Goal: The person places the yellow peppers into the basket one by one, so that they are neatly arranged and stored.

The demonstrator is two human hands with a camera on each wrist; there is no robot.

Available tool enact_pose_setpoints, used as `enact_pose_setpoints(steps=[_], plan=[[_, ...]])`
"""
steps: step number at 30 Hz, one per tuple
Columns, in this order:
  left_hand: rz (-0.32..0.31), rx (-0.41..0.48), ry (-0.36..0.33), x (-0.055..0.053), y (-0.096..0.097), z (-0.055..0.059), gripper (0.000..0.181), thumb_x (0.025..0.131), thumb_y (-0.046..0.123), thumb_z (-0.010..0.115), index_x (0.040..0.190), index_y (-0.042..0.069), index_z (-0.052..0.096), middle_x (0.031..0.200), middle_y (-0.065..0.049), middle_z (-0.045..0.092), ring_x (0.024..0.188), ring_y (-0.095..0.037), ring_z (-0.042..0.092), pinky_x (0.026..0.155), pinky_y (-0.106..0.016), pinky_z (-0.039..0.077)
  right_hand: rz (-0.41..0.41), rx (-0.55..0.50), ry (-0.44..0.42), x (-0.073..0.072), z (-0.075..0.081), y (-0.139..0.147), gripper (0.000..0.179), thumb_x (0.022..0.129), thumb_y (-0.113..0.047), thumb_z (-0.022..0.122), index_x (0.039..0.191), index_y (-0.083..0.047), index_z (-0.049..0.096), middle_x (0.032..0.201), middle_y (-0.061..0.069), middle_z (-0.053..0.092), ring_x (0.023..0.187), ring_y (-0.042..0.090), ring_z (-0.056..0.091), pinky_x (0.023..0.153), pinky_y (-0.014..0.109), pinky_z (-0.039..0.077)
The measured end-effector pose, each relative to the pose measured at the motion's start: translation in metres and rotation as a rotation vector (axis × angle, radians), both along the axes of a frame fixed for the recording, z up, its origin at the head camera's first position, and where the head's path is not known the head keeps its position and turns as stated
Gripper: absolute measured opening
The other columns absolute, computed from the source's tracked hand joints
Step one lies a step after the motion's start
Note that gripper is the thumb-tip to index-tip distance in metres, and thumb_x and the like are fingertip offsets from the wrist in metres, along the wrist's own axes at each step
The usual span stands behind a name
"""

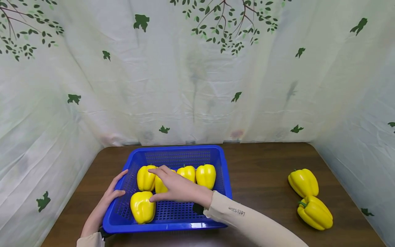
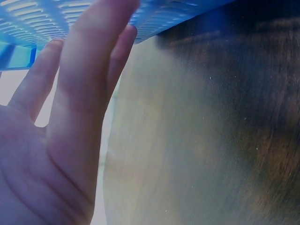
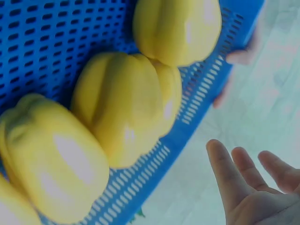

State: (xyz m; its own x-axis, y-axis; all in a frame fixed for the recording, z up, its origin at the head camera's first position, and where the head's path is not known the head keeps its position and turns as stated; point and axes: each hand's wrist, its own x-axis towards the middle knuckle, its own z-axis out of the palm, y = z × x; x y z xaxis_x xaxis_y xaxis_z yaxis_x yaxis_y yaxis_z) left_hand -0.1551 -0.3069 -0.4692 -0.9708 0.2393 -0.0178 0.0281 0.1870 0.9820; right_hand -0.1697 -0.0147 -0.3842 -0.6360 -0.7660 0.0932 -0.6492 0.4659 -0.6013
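My left hand (image 1: 108, 199) rests against the left rim of a blue plastic basket (image 1: 166, 226), its fingers fairly straight; the left wrist view shows the fingers (image 2: 84, 70) touching the slotted basket wall. Above the basket hovers my right hand (image 1: 177, 187), fingers spread and holding nothing. Several yellow bell peppers sit inside: a row along the back, partly hidden by the right hand, and one bell pepper (image 1: 142, 207) at the front left, beside the right thumb. In the right wrist view, the right hand (image 3: 262, 197) appears apart from the bell peppers (image 3: 117, 108).
Two more yellow bell peppers lie on the brown wooden table (image 1: 256, 192) at the right, an upper one (image 1: 303, 182) and a lower one (image 1: 315, 213), close together. A pale curtain (image 1: 197, 85) with leaf prints surrounds the table at the back and sides.
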Motion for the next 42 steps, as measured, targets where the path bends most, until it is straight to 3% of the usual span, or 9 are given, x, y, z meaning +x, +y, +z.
enact_pose_setpoints(steps=[6,8,13,15,19,24,27,31,42], plan=[[0.027,-0.027,-0.043,0.002,0.001,0.002,0.061,0.098,0.015,0.036,0.153,0.027,0.014,0.15,-0.022,0.01,0.119,-0.038,0.039,0.085,-0.045,0.046,-0.021,-0.089,-0.039,0.0,0.005,0.026,0.078,0.088,-0.046,0.064,0.15,-0.015,0.029,0.14,0.006,0.038,0.12,0.018,0.047,0.096,0.026,0.041],[0.024,-0.03,-0.027,0.002,0.001,0.002,0.06,0.098,0.014,0.035,0.153,0.027,0.015,0.15,-0.024,0.01,0.119,-0.036,0.04,0.085,-0.044,0.047,-0.036,-0.11,-0.034,0.0,0.005,0.035,0.077,0.088,-0.046,0.064,0.15,-0.016,0.029,0.139,0.005,0.039,0.121,0.019,0.046,0.096,0.028,0.041],[0.012,-0.009,0.006,0.001,0.001,0.002,0.06,0.097,0.01,0.035,0.153,0.026,0.018,0.148,-0.024,0.011,0.109,-0.008,0.05,0.081,-0.035,0.049,-0.083,-0.152,-0.019,-0.002,0.007,0.055,0.076,0.088,-0.044,0.066,0.149,-0.015,0.032,0.137,0.001,0.041,0.121,0.016,0.045,0.097,0.031,0.041],[0.014,-0.005,0.007,0.001,0.002,0.002,0.06,0.097,0.01,0.035,0.152,0.026,0.018,0.148,-0.024,0.011,0.106,-0.002,0.05,0.08,-0.033,0.05,-0.105,-0.166,-0.026,-0.002,0.009,0.063,0.075,0.088,-0.043,0.066,0.149,-0.015,0.032,0.138,0.001,0.041,0.121,0.014,0.045,0.097,0.032,0.041],[0.03,-0.023,-0.018,0.004,0.002,0.003,0.06,0.098,0.013,0.036,0.153,0.026,0.016,0.149,-0.023,0.011,0.114,-0.02,0.047,0.083,-0.041,0.05,-0.147,-0.2,-0.042,-0.002,0.011,0.079,0.074,0.088,-0.041,0.067,0.148,-0.016,0.033,0.14,0.001,0.041,0.123,0.017,0.045,0.099,0.036,0.04],[0.042,-0.015,-0.1,0.007,0.004,0.006,0.062,0.097,0.019,0.039,0.153,0.029,0.013,0.152,-0.022,0.005,0.124,-0.047,0.031,0.086,-0.054,0.047,-0.192,-0.26,-0.04,-0.004,0.008,0.099,0.073,0.087,-0.036,0.069,0.148,-0.015,0.034,0.142,0.005,0.041,0.123,0.024,0.047,0.099,0.042,0.04],[0.045,-0.002,-0.133,0.008,0.004,0.007,0.062,0.097,0.02,0.039,0.152,0.031,0.012,0.153,-0.021,0.003,0.126,-0.049,0.028,0.086,-0.056,0.046,-0.212,-0.301,-0.027,-0.005,0.005,0.111,0.073,0.086,-0.031,0.071,0.147,-0.012,0.035,0.14,0.006,0.042,0.124,0.024,0.045,0.099,0.042,0.04],[0.045,-0.023,-0.09,0.008,0.003,0.006,0.062,0.097,0.018,0.039,0.153,0.029,0.013,0.152,-0.021,0.005,0.124,-0.038,0.035,0.087,-0.05,0.047,-0.228,-0.359,-0.002,-0.005,0.001,0.127,0.072,0.086,-0.025,0.072,0.146,-0.01,0.036,0.136,0.008,0.045,0.125,0.024,0.045,0.098,0.043,0.041],[0.046,-0.034,-0.057,0.005,0.003,0.003,0.062,0.097,0.015,0.036,0.153,0.028,0.013,0.151,-0.023,0.006,0.121,-0.039,0.036,0.086,-0.048,0.047,-0.303,-0.407,0.003,0.003,-0.005,0.166,0.071,0.086,-0.022,0.072,0.146,-0.012,0.036,0.135,0.01,0.045,0.121,0.03,0.048,0.097,0.043,0.042]])
